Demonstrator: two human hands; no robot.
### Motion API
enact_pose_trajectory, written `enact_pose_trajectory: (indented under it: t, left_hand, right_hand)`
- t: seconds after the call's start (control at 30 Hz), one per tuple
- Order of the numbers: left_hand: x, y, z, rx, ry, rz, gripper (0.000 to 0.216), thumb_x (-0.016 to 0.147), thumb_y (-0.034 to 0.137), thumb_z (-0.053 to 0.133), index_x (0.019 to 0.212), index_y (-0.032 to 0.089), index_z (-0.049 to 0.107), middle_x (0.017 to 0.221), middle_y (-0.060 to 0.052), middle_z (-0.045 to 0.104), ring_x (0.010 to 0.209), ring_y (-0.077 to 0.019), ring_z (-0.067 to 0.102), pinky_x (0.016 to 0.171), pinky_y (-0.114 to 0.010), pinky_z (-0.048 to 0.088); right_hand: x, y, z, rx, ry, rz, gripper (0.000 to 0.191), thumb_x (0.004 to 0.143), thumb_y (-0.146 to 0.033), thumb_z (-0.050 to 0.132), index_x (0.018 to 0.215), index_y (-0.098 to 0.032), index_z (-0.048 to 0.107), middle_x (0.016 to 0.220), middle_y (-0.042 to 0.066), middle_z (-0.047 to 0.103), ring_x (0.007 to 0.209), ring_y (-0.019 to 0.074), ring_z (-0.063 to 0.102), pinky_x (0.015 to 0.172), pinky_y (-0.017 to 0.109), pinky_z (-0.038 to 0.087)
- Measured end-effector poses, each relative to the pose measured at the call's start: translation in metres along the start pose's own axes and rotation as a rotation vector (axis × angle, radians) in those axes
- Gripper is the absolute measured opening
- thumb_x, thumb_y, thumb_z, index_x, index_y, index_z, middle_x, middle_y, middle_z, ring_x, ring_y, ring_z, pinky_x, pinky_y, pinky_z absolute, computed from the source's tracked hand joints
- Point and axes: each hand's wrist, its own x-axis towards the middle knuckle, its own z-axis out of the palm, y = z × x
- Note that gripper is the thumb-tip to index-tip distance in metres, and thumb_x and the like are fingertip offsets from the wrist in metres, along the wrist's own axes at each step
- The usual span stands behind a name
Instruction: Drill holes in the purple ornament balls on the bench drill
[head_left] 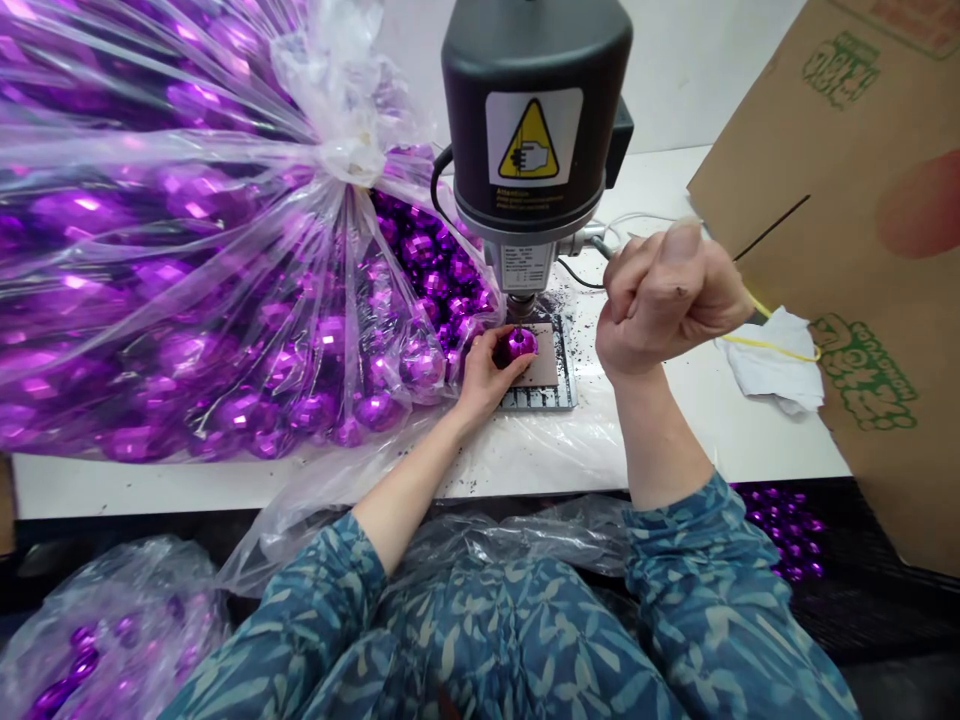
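Observation:
My left hand (486, 376) pinches a shiny purple faceted ball (519, 345) and holds it on the small work plate (553, 372) of a bench drill (534, 130), right under the drill bit (517, 318). My right hand (666, 298) is closed in a fist around the drill's feed lever (592, 243), to the right of the machine and above the table.
A large clear plastic bag (187, 230) full of purple balls fills the left of the white table (750, 440). A cardboard box (862, 250) stands at the right, with a white cloth (772, 365) and yellow cord beside it. More bagged balls (82, 645) lie below at left; dark shavings surround the plate.

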Motion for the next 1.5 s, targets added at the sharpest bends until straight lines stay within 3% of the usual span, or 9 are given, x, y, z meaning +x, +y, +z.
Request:
enact_pose_trajectory:
  t: [0.43, 0.63, 0.73, 0.8, 0.97, 1.17, 1.23, 1.33, 1.5]
  left_hand:
    - [-0.001, -0.002, 0.002, -0.015, 0.008, -0.005, 0.052, 0.077, 0.04, 0.085, 0.12, 0.02, 0.067, 0.114, -0.01, 0.072, 0.107, -0.0253, 0.067, 0.095, -0.039, 0.053]
    - [-0.003, 0.007, -0.001, -0.02, 0.022, -0.021, 0.049, 0.079, 0.039, 0.082, 0.12, 0.019, 0.064, 0.117, -0.011, 0.071, 0.107, -0.0245, 0.067, 0.094, -0.039, 0.053]
    - [-0.025, 0.024, -0.015, 0.011, 0.047, 0.03, 0.043, 0.081, 0.041, 0.08, 0.114, 0.019, 0.063, 0.111, -0.009, 0.071, 0.099, -0.0212, 0.067, 0.086, -0.036, 0.055]
    - [-0.052, 0.034, -0.029, 0.052, -0.062, 0.138, 0.036, 0.081, 0.043, 0.078, 0.105, 0.02, 0.063, 0.1, -0.006, 0.071, 0.088, -0.0182, 0.067, 0.077, -0.032, 0.055]
    - [-0.132, 0.035, -0.056, 0.344, -0.584, 0.571, 0.031, 0.087, 0.054, 0.068, 0.095, 0.024, 0.066, 0.076, -0.003, 0.067, 0.069, -0.0203, 0.062, 0.058, -0.035, 0.049]
    - [-0.168, 0.018, -0.061, 0.712, -0.69, 0.84, 0.033, 0.1, 0.05, 0.056, 0.109, 0.02, 0.067, 0.088, -0.006, 0.068, 0.076, -0.0197, 0.062, 0.061, -0.034, 0.05]
    - [-0.161, 0.019, -0.061, 0.683, -0.656, 0.931, 0.031, 0.1, 0.047, 0.057, 0.11, 0.019, 0.066, 0.088, -0.005, 0.068, 0.073, -0.0177, 0.062, 0.059, -0.031, 0.049]
    - [-0.125, 0.022, -0.063, 0.571, -0.447, 0.944, 0.022, 0.103, 0.035, 0.052, 0.116, 0.022, 0.065, 0.089, -0.005, 0.07, 0.074, -0.0168, 0.063, 0.063, -0.03, 0.053]
    - [-0.017, 0.032, -0.061, 0.513, -0.031, 0.41, 0.045, 0.098, 0.006, 0.037, 0.138, 0.019, 0.054, 0.123, -0.015, 0.066, 0.118, -0.0258, 0.064, 0.102, -0.044, 0.055]
  right_hand:
    - [-0.013, 0.008, -0.01, 0.11, -0.053, -0.121, 0.063, 0.09, -0.034, 0.063, 0.047, -0.019, 0.019, 0.035, -0.008, 0.023, 0.03, 0.0055, 0.025, 0.035, 0.026, 0.017]
    - [0.033, -0.011, 0.025, 0.11, -0.044, 0.045, 0.06, 0.092, -0.043, 0.066, 0.051, -0.023, 0.027, 0.038, -0.009, 0.028, 0.032, 0.0036, 0.024, 0.04, 0.028, 0.018]
    - [0.051, -0.012, 0.039, 0.113, -0.049, 0.097, 0.058, 0.09, -0.043, 0.067, 0.054, -0.026, 0.026, 0.038, -0.01, 0.029, 0.03, 0.0044, 0.022, 0.039, 0.029, 0.012]
    - [0.054, -0.012, 0.041, 0.085, -0.057, 0.092, 0.055, 0.095, -0.029, 0.061, 0.055, -0.026, 0.024, 0.038, -0.01, 0.029, 0.031, 0.0045, 0.024, 0.041, 0.027, 0.015]
    - [0.05, -0.013, 0.04, 0.025, -0.057, 0.045, 0.052, 0.097, -0.006, 0.046, 0.054, -0.023, 0.022, 0.039, -0.01, 0.029, 0.033, 0.0019, 0.025, 0.045, 0.023, 0.02]
    - [0.051, -0.01, 0.041, 0.105, -0.039, 0.048, 0.05, 0.096, -0.007, 0.048, 0.055, -0.025, 0.025, 0.038, -0.01, 0.03, 0.032, 0.0035, 0.024, 0.043, 0.025, 0.018]
    - [0.051, -0.009, 0.04, 0.138, -0.051, 0.057, 0.049, 0.095, -0.007, 0.05, 0.055, -0.025, 0.027, 0.039, -0.01, 0.029, 0.032, 0.0042, 0.023, 0.043, 0.026, 0.016]
    - [0.051, -0.008, 0.04, 0.163, -0.049, 0.045, 0.049, 0.095, -0.008, 0.051, 0.055, -0.026, 0.028, 0.039, -0.01, 0.028, 0.032, 0.0052, 0.022, 0.043, 0.028, 0.014]
    - [0.05, -0.007, 0.041, 0.152, -0.035, 0.039, 0.05, 0.095, -0.006, 0.049, 0.055, -0.025, 0.026, 0.039, -0.01, 0.026, 0.031, 0.005, 0.021, 0.043, 0.029, 0.012]
